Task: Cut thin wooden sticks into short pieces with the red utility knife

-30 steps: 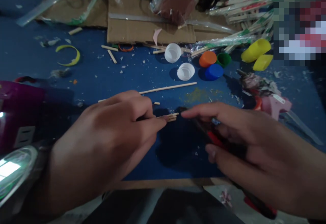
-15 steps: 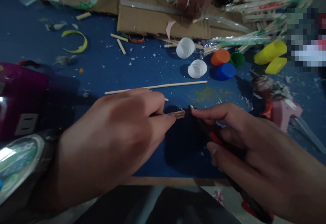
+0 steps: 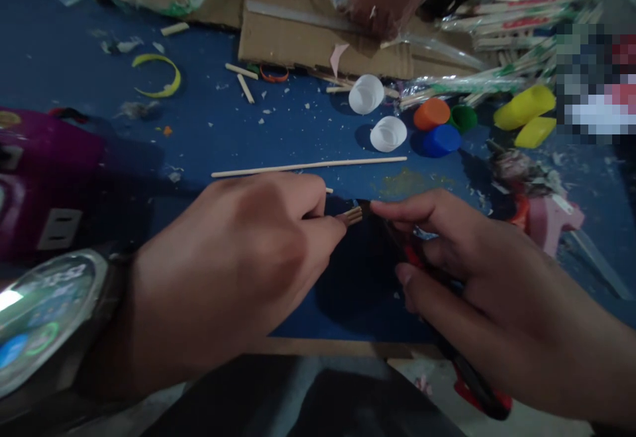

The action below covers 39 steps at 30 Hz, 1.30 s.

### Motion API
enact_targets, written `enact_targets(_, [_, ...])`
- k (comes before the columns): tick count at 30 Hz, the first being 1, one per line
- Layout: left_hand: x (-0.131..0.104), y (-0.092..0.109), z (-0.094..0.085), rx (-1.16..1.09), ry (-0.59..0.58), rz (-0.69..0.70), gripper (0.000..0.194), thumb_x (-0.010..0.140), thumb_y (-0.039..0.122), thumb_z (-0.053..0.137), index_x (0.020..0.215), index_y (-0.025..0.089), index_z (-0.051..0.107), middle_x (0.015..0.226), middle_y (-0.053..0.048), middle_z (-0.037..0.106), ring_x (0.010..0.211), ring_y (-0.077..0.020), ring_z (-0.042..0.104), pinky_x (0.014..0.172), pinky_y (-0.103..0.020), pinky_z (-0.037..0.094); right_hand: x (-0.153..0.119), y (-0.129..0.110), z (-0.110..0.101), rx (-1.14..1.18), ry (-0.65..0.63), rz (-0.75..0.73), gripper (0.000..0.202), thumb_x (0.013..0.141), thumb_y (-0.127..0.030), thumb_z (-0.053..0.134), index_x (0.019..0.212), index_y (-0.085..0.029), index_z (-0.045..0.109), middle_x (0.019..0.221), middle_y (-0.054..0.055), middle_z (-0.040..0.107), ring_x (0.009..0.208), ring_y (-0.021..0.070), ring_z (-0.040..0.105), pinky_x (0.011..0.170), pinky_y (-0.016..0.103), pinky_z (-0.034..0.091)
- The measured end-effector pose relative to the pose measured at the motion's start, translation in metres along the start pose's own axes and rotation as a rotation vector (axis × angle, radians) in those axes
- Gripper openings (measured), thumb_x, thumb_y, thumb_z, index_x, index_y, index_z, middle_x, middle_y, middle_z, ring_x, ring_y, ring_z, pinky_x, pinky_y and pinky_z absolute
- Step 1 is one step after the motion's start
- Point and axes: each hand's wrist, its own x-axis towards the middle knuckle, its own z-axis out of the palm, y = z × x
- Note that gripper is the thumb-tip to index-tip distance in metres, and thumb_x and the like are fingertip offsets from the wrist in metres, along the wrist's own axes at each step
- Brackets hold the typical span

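My left hand (image 3: 248, 251) is closed, pinching a small bundle of thin wooden sticks (image 3: 353, 216). Only their short ends stick out past the fingertips; the rest is hidden. My right hand (image 3: 462, 265) is wrapped round a black-and-red handled tool (image 3: 479, 390). Its dark tip lies just right of the stick ends, with the index finger along it; most of the tool is covered, so its kind is unclear. On the blue table just beyond my left hand lies a long wooden stick (image 3: 308, 166). A short stick end (image 3: 328, 191) peeks out beside my knuckles.
White cups (image 3: 388, 134) and orange, blue (image 3: 441, 140), green and yellow caps stand beyond my right hand. A pink glue gun (image 3: 549, 222) lies to the right, a purple object (image 3: 50, 185) to the left. Cardboard (image 3: 283, 43) and bagged sticks (image 3: 517, 23) are at the back.
A small wooden bit by my right index fingertip is gone from view. The stick ends now tilt upward to the right, closer to the tool's tip. The view has shifted slightly.
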Motion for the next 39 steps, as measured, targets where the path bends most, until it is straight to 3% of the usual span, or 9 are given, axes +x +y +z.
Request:
enact_targets(4, [-0.001, -0.0002, -0.0001, 0.045, 0.016, 0.059, 0.044, 0.119, 0.024, 0.044, 0.1, 0.019, 0.084, 0.082, -0.003, 0.062, 0.065, -0.0166, 0.051, 0.058, -0.031, 0.034, 0.0007, 0.0021, 0.0018, -0.046, 0.045, -0.021, 0.047, 0.108, -0.024, 0.062, 0.152, -0.037, 0.057, 0.086, -0.006, 0.08, 0.061, 0.0176, 0.078, 0.051, 0.029, 0.058])
enact_targets(9, [0.0004, -0.0022, 0.005, 0.063, 0.077, 0.07, 0.052, 0.121, 0.027, 0.04, 0.084, 0.019, 0.077, 0.074, -0.002, 0.053, 0.058, -0.015, 0.041, 0.055, -0.034, 0.027, -0.0031, 0.0023, 0.0004, -0.152, 0.057, -0.055, 0.048, 0.11, -0.03, 0.061, 0.156, -0.044, 0.056, 0.092, -0.007, 0.081, 0.068, 0.0166, 0.08, 0.049, 0.026, 0.058])
enact_targets(13, [0.0024, -0.0017, 0.004, 0.06, 0.056, 0.08, 0.044, 0.116, 0.021, 0.047, 0.08, 0.02, 0.072, 0.076, -0.004, 0.056, 0.058, -0.0165, 0.043, 0.054, -0.035, 0.028, -0.0049, 0.0009, -0.0005, -0.27, 0.095, -0.12, 0.039, 0.109, -0.028, 0.06, 0.146, -0.04, 0.062, 0.086, -0.008, 0.08, 0.049, 0.0137, 0.068, 0.061, 0.031, 0.067])
enact_targets(18, [0.0015, -0.0009, -0.0009, 0.085, 0.05, 0.096, 0.048, 0.118, 0.02, 0.043, 0.079, 0.02, 0.07, 0.074, -0.004, 0.055, 0.06, -0.0172, 0.043, 0.057, -0.035, 0.029, -0.002, 0.003, 0.0005, -0.214, 0.095, -0.112, 0.048, 0.108, -0.026, 0.061, 0.154, -0.039, 0.058, 0.082, -0.008, 0.078, 0.059, 0.015, 0.076, 0.048, 0.026, 0.058])
enact_targets(24, [-0.0006, -0.0008, 0.0002, 0.057, 0.057, 0.087, 0.037, 0.114, 0.017, 0.052, 0.082, 0.02, 0.07, 0.077, -0.002, 0.052, 0.06, -0.0162, 0.04, 0.058, -0.036, 0.024, -0.0027, 0.0032, -0.0021, -0.245, 0.102, -0.141, 0.048, 0.107, -0.026, 0.06, 0.154, -0.035, 0.06, 0.067, -0.009, 0.067, 0.038, 0.0119, 0.056, 0.032, 0.026, 0.041])
enact_targets(29, [-0.0027, -0.0022, 0.0008, 0.068, 0.013, 0.087, 0.031, 0.102, 0.005, 0.053, 0.091, 0.02, 0.077, 0.079, -0.004, 0.059, 0.063, -0.018, 0.046, 0.058, -0.037, 0.027, -0.0023, 0.0049, -0.0012, -0.248, 0.103, -0.139, 0.049, 0.107, -0.027, 0.06, 0.155, -0.036, 0.06, 0.058, -0.011, 0.056, 0.034, 0.0131, 0.051, 0.029, 0.026, 0.038])
enact_targets(30, [-0.0026, -0.0024, 0.0007, 0.059, 0.08, 0.105, 0.031, 0.102, 0.007, 0.053, 0.085, 0.021, 0.074, 0.076, -0.003, 0.056, 0.06, -0.0168, 0.041, 0.056, -0.037, 0.025, -0.0019, 0.0054, -0.001, -0.244, 0.104, -0.139, 0.049, 0.107, -0.026, 0.06, 0.155, -0.037, 0.059, 0.058, -0.011, 0.055, 0.035, 0.0133, 0.051, 0.028, 0.026, 0.039])
enact_targets(39, [-0.0018, -0.0015, 0.0015, 0.062, 0.055, 0.09, 0.033, 0.11, 0.015, 0.052, 0.085, 0.021, 0.074, 0.079, -0.004, 0.06, 0.062, -0.0166, 0.048, 0.056, -0.034, 0.032, -0.0044, 0.0063, -0.0025, -0.252, 0.093, -0.129, 0.051, 0.108, -0.029, 0.06, 0.157, -0.042, 0.058, 0.057, -0.011, 0.053, 0.033, 0.0134, 0.048, 0.027, 0.026, 0.036])
